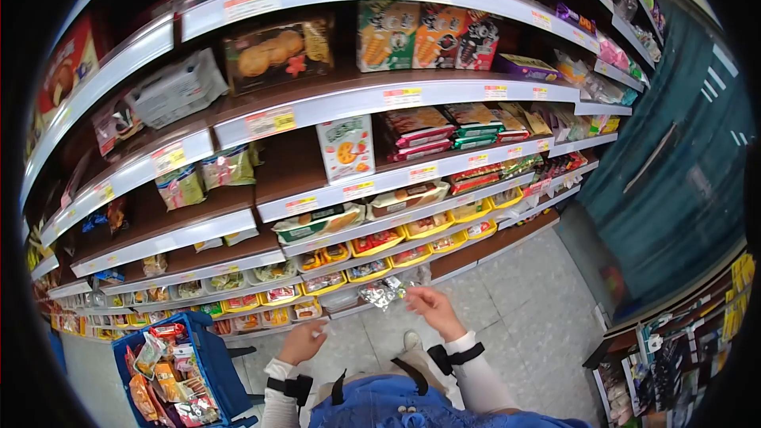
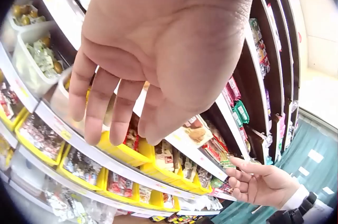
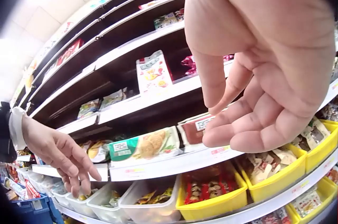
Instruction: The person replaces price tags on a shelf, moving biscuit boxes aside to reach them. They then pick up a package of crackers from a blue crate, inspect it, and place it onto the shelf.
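In the head view the left hand (image 1: 304, 342) hovers in front of the lower shelves, its fingers loosely bent and holding nothing. To its right the right hand (image 1: 435, 311) is raised with relaxed, slightly curled fingers, also empty. The left wrist view shows the left palm (image 2: 163, 44) with fingers hanging before yellow bins (image 2: 119, 149). In the right wrist view the right hand (image 3: 264, 71) is near a brown-and-white packet (image 3: 194, 133), with a green-and-white packet (image 3: 145, 146) beside that. Neither hand touches a product.
A blue basket (image 1: 236, 372) full of snack packets stands at the lower left. Clear crinkled bags (image 1: 385, 293) lie by the bottom shelf, near the hands. A white box (image 1: 346, 148) stands on a middle shelf. Teal curtain (image 1: 666, 190) hangs at right, above another product rack.
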`<state>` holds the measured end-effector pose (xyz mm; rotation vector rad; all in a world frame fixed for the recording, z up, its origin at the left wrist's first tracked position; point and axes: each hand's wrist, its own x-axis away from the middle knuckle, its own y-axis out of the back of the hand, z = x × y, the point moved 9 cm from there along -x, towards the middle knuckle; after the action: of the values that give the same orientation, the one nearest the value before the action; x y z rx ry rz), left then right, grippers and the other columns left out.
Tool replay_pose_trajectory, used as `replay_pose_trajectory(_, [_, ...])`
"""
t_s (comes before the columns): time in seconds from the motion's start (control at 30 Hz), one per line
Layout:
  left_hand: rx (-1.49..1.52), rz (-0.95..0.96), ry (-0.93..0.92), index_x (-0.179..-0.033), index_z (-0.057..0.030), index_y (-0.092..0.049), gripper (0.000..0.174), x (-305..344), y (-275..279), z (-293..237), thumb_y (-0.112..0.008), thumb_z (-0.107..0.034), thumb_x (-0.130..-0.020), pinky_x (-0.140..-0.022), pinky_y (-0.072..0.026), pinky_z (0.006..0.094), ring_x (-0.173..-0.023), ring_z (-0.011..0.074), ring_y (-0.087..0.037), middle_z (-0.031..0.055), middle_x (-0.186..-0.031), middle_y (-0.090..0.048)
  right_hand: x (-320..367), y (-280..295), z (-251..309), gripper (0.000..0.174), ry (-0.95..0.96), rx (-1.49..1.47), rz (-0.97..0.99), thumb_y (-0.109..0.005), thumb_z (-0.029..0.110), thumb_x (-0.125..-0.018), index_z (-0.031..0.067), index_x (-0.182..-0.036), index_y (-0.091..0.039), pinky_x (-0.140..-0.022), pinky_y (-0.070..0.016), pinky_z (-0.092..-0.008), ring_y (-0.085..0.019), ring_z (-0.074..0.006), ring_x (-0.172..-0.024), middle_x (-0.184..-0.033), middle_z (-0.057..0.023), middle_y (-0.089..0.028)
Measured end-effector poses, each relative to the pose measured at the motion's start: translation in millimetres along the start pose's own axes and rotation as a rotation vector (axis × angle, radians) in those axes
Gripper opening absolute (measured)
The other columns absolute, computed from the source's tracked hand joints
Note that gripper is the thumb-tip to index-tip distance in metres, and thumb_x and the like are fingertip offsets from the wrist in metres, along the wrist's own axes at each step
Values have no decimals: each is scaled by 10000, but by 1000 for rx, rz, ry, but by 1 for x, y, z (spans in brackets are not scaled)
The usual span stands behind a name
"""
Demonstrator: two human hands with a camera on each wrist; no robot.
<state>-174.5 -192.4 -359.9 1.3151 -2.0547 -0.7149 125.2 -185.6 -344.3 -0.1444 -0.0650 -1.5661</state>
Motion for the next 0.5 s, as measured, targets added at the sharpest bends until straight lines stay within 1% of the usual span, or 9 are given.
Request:
replay_pose_trajectory(0.07, [-67, -22, -24, -1144, -104, -610, 376, 28, 1, 52, -629, -248, -797, -750, -510, 392, -856, 310, -643, 143, -969, -669, 18, -37, -2, 264, -20, -57, 61, -568, 132, -926, 23, -1166, -587, -720, -477, -223, -619, -107, -832, -956, -40, -653])
replay_pose_trajectory(0.1, [-55, -31, -19, -1144, -104, -610, 376, 39, 9, 63, -629, -248, -797, -750, -510, 392, -856, 310, -643, 143, -969, -669, 27, -51, -4, 265, -61, -6, 76, -570, 129, -927, 18, -1167, -585, -740, -485, -228, -620, -113, -847, -970, -46, -653])
replay_pose_trajectory(0.17, [-135, 83, 157, -1146, -93, -606, 393, 68, 8, 95, -621, -268, -795, -787, -499, 415, -908, 343, -628, 162, -965, -666, 44, -72, 3, 266, -68, -14, 92, -570, 128, -926, 18, -1168, -584, -740, -485, -227, -622, -116, -852, -977, -49, -655])
replay_pose_trajectory(0.27, [-145, 133, 163, -1152, -93, -602, 406, 86, 17, 102, -621, -278, -792, -788, -501, 415, -899, 348, -629, 170, -954, -666, 63, -90, -2, 268, -82, -18, 93, -570, 132, -925, 20, -1169, -584, -733, -478, -225, -626, -120, -859, -989, -54, -658])
replay_pose_trajectory(0.33, [-159, 105, 153, -1153, -93, -601, 400, 85, 25, 94, -615, -279, -799, -789, -502, 415, -907, 345, -628, 168, -967, -665, 70, -96, -1, 270, -87, 17, 97, -571, 137, -925, 23, -1170, -585, -726, -472, -223, -628, -121, -861, -994, -56, -661])
replay_pose_trajectory(0.4, [-109, 59, 129, -1162, -100, -597, 392, 80, 29, 85, -607, -274, -811, -788, -504, 414, -913, 341, -627, 160, -975, -666, 76, -95, 5, 273, -94, 85, 42, -569, 147, -925, 26, -1170, -585, -724, -462, -226, -630, -120, -858, -992, -58, -663])
replay_pose_trajectory(0.5, [-38, 47, 105, -1174, -93, -587, 395, 74, 29, 61, -601, -267, -820, -799, -499, 413, -937, 335, -621, 157, -997, -662, 84, -102, 13, 272, -75, 79, 42, -566, 150, -925, 31, -1169, -587, -735, -460, -232, -629, -121, -859, -991, -58, -665])
